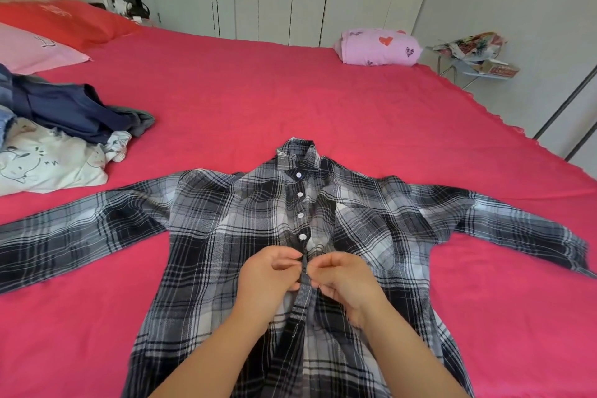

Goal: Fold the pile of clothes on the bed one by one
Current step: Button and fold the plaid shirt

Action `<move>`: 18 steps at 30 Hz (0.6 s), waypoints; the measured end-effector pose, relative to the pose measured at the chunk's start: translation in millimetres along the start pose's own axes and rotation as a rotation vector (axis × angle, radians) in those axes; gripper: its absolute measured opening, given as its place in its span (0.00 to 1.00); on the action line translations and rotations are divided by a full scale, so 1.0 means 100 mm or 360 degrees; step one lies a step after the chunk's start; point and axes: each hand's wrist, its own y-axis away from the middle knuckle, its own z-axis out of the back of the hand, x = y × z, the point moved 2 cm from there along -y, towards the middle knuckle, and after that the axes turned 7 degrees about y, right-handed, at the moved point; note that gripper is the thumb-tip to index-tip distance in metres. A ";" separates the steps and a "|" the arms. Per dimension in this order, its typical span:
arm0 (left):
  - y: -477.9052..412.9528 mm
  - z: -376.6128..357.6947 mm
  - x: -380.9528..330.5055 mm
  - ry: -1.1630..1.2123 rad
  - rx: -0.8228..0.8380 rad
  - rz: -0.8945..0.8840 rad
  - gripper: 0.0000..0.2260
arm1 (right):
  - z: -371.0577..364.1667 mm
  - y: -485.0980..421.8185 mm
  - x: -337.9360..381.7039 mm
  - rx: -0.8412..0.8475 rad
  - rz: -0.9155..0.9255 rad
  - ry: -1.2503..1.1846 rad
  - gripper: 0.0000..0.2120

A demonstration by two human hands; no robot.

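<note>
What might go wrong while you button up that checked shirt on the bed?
The button strip pinched between the left hand and right hand could slip, or a button might go in the wrong hole, leaving the checked shirt crooked. Pulling may also bunch its already wrinkled front, so it would likely fold unevenly.
</note>
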 end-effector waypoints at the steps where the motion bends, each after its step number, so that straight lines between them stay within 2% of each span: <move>1: -0.01 0.00 0.00 0.0016 0.0007 0.0035 0.10 | 0.00 0.00 0.00 -0.0009 0.0017 0.0007 0.05; 6: -0.07 -0.01 -0.02 -0.0145 0.0014 0.0030 0.08 | -0.02 -0.01 0.01 -0.0034 0.0067 0.0118 0.08; 10: -0.10 -0.03 -0.02 -0.0513 -0.0014 -0.0200 0.10 | -0.05 -0.02 0.00 -0.0018 0.0053 0.0041 0.03; 12: -0.09 -0.05 -0.02 -0.0668 -0.0007 -0.0348 0.09 | -0.06 -0.04 0.00 -0.0027 0.0074 0.0030 0.06; 15: -0.07 -0.08 0.00 -0.0751 -0.0017 -0.0459 0.06 | -0.07 -0.07 -0.02 -0.0093 0.0067 0.0049 0.03; 18: -0.06 -0.07 0.03 -0.0773 -0.0047 -0.0513 0.10 | -0.08 -0.10 -0.04 -0.0079 0.0031 -0.0033 0.02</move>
